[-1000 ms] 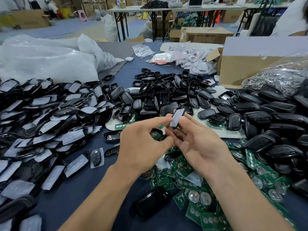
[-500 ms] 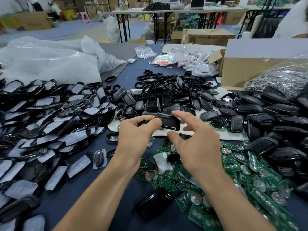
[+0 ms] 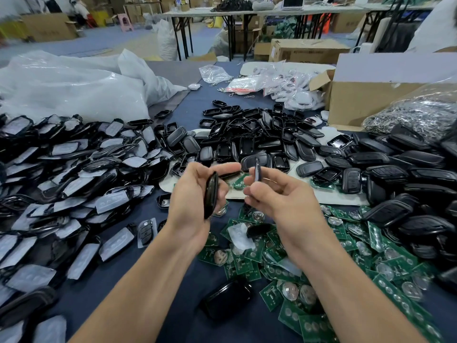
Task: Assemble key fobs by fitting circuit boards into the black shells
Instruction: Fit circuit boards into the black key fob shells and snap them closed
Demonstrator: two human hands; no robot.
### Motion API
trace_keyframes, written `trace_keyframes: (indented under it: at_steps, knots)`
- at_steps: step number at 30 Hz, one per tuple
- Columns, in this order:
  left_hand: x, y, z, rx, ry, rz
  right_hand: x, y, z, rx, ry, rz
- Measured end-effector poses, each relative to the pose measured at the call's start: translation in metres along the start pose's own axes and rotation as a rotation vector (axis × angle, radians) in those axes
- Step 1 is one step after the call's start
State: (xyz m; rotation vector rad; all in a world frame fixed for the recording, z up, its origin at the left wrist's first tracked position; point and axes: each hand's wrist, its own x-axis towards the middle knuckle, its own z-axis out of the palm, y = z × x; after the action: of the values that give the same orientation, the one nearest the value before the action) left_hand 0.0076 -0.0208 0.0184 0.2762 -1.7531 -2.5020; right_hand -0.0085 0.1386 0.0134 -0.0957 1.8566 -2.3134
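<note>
Dark blue cloth covers the table in a big work room. Our left hand is up over the table, and its fingers are curled round a black shell that stands on its edge. Our right hand is just beside it, not touching. Its thumb and fingers pinch a thin grey piece, also edge on, so we cannot tell what it is. Under our hands lies a heap of green boards with round silver discs on them. More black shells are piled behind our hands and to the right. On the left lie shells with white film. A brown box stands at the far right, and white bags lie at the far left.
</note>
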Motion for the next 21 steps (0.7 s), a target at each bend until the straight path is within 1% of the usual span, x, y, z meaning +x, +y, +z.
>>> trace_keyframes:
  at_steps: [2, 4, 5, 7, 11, 14, 17, 21]
  knots:
    - [-0.001, 0.001, 0.0, 0.106, 0.095, 0.049, 0.002, -0.002, -0.002, 0.188, -0.037, 0.08]
    - [0.0, 0.0, 0.002, 0.246, 0.156, 0.074, 0.003, -0.001, -0.005, 0.238, -0.072, 0.102]
    - [0.001, 0.0, 0.004, 0.28, 0.166, 0.084, 0.003, 0.0, -0.006, 0.219, -0.086, 0.095]
    - [0.001, -0.002, 0.005, 0.334, 0.177, 0.129, 0.002, 0.003, -0.007, 0.109, -0.103, 0.057]
    - [0.0, -0.005, 0.003, 0.475, 0.192, 0.232, 0.002, 0.008, -0.007, -0.29, -0.021, -0.129]
    - [0.0, -0.004, 0.003, 0.468, 0.152, 0.212, -0.001, 0.009, -0.004, -0.531, 0.032, -0.26]
    - [0.0, -0.001, 0.004, 0.344, 0.041, 0.116, -0.004, 0.004, -0.001, -0.636, 0.043, -0.297]
    - [0.0, 0.002, 0.001, 0.359, -0.049, 0.108, -0.005, 0.003, 0.0, -0.734, 0.07, -0.321]
